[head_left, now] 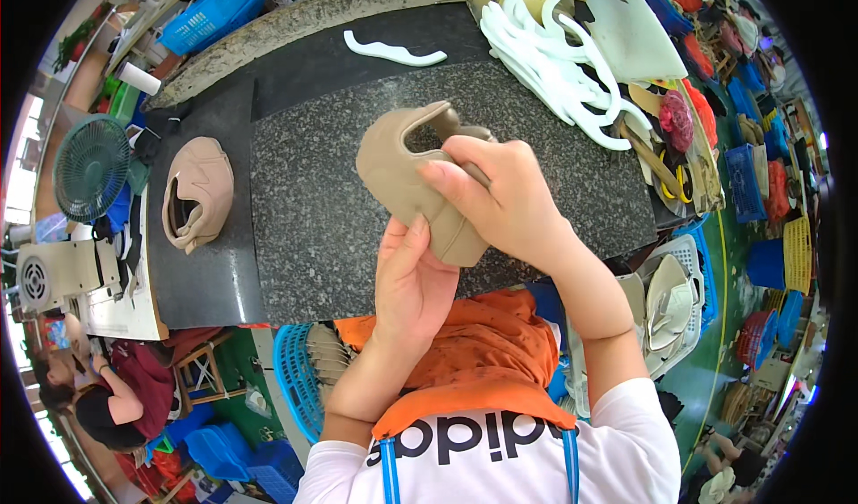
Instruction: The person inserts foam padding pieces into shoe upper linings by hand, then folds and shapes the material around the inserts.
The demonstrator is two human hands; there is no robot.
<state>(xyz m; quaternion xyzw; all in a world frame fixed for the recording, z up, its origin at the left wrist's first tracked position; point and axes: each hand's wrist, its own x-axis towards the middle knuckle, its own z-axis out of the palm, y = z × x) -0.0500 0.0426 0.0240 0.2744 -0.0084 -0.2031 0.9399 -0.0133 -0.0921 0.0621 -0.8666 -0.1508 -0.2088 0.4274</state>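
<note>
Above the speckled dark stone slab [304,209], I hold a tan shoe upper [386,166] with both hands. My left hand [414,281] grips its lower edge from beneath, thumb pressed on the outside. My right hand [514,191] is closed round the right side near the collar opening, with the thumb on top and some fingers hidden. A second, pinkish-tan shoe upper [204,182] lies on the dark board to the left. At the far edge rests one curved white strip [393,54]; a pile of similar white strips [545,71] lies at the far right.
Yellow-handled scissors [685,184] lie past the slab's right end. A white basket with pale pieces [686,276] stands below right, and a blue basket [295,374] below left. A green fan [91,166] stands at left, with another person [116,397] seated below it.
</note>
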